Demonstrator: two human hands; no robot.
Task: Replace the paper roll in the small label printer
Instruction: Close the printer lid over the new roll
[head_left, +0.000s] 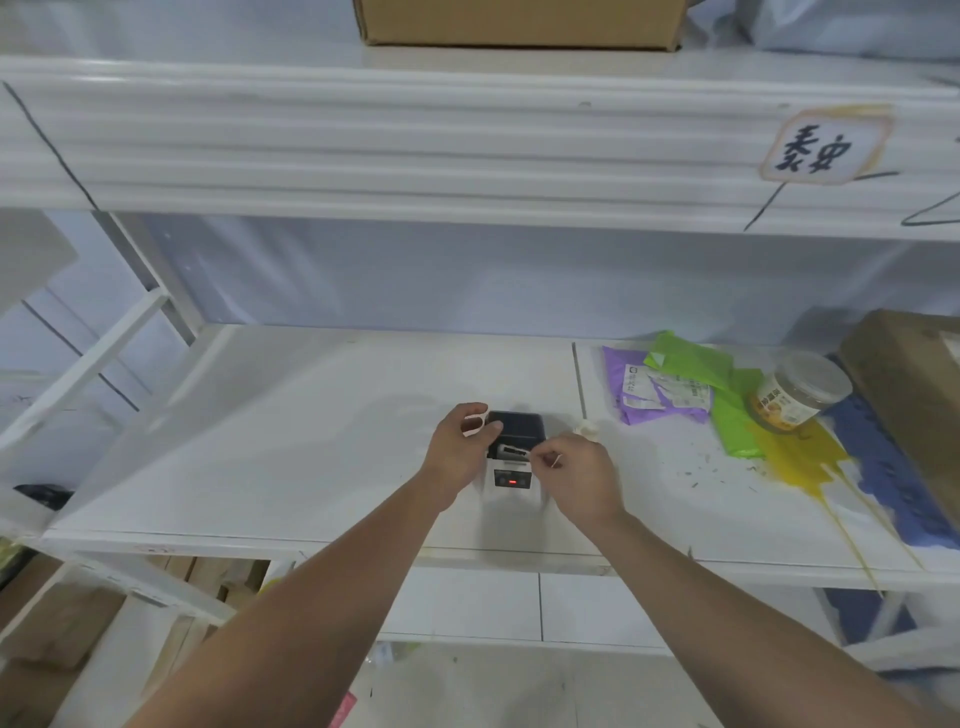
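Observation:
A small white label printer (511, 480) with a dark lid (517, 423) raised open stands on the white shelf, a red light on its front. My left hand (460, 447) holds a white paper roll (475, 417) at the printer's left side, by the open bay. My right hand (576, 470) pinches the loose paper end (530, 456) at the printer's right edge. A small white crumpled piece (587, 429) lies just right of the printer.
Purple and green mailer bags (675, 384), a lidded jar (800, 392), yellow and blue bags (810, 457) and a cardboard box (914, 384) crowd the shelf's right. An upper shelf beam (415, 150) hangs overhead with a box (519, 23).

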